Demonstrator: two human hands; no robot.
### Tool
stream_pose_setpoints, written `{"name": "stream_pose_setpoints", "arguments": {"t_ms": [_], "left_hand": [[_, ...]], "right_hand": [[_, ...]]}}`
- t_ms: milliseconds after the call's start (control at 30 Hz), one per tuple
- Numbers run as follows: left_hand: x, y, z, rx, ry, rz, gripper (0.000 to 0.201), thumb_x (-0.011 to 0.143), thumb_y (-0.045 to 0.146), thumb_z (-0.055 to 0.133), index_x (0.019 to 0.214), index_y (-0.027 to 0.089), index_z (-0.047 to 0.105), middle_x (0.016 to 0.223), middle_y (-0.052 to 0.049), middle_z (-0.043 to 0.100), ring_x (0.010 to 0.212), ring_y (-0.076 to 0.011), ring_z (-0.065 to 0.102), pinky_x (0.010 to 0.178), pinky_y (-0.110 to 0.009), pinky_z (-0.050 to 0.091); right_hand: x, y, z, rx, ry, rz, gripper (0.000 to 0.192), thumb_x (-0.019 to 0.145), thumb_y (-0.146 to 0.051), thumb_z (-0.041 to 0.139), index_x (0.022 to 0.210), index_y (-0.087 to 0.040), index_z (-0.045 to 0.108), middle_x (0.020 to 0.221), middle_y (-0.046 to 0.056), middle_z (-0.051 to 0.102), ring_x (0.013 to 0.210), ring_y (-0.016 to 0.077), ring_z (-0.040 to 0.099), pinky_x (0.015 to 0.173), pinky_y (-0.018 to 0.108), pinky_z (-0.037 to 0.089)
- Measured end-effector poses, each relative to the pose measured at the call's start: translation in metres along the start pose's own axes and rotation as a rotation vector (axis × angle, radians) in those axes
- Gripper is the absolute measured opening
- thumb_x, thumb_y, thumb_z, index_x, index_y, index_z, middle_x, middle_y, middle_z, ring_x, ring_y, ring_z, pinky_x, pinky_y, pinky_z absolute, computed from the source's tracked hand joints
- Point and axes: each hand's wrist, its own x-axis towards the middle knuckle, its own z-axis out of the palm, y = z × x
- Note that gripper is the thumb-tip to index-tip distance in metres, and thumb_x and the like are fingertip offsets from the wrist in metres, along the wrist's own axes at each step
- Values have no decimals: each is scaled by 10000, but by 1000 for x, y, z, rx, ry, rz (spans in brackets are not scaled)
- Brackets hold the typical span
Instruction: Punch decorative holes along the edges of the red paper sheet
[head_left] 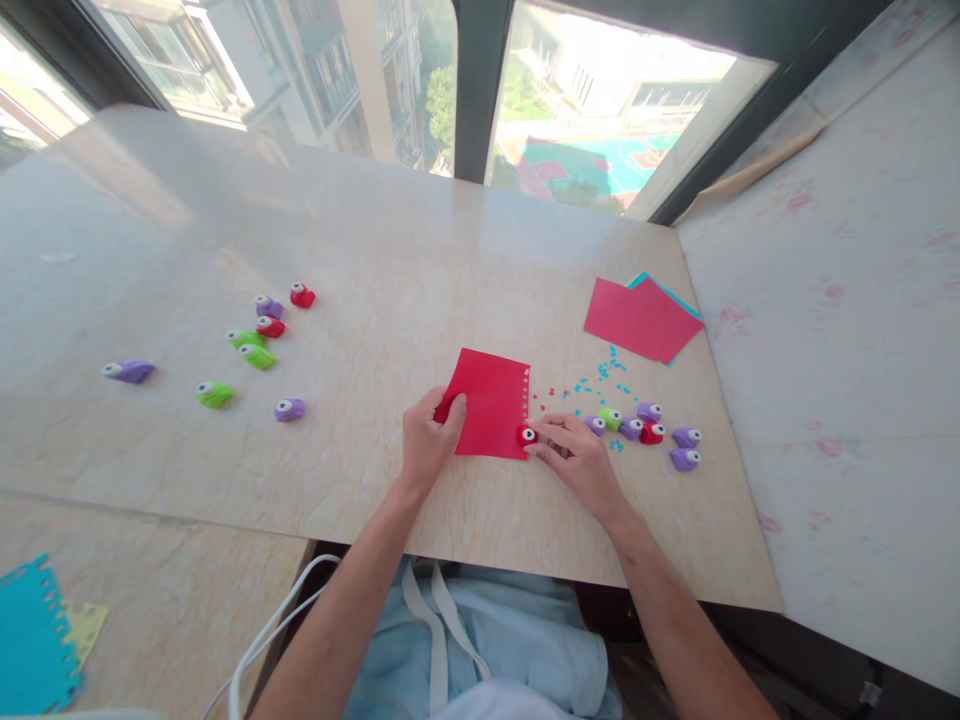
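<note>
on table [375, 270], red paper [491, 405], punch [527, 436] in right hand [577, 458]

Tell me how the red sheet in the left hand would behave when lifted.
The red sheet looks paper-thin, so it's probably light and somewhat floppy. Its right edge, where small holes show, may tear more easily.

left hand [433, 435]: thumb [455, 411] uppermost | right hand [576, 455]: pinched | forearms [356, 585] angled inward
</note>
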Motion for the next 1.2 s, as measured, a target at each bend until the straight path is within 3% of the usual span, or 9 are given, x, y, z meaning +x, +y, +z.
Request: {"name": "stream_pose_setpoints", "arguments": {"t_ms": [300,600,1200], "left_hand": [[0,0,-1,-11,5,-1,199,886,343,558,798,171,604,723,-9,651,614,-118,554,516,-202,395],[0,1,0,-5,9,19,186,879,322,566,797,165,625,713,-9,652,605,-114,552,526,-204,398],[0,0,0,-2,6,8,177,878,329,574,819,171,627,725,-13,665,617,-126,571,529,-207,410]], "right_hand": [[-8,5,-2,-5,-10,-37,225,866,-333,665,1062,-268,753,1023,75,667,837,188,639,702,313,562],[-6,5,-1,3,-5,-14,239,867,-341,665,1072,-245,742,1033,76,669,753,159,635,626,281,563],[-4,3,0,-24,-17,-18,223,867,-320,676,1070,-238,718,1023,62,670,753,162,628,693,306,560]]}}
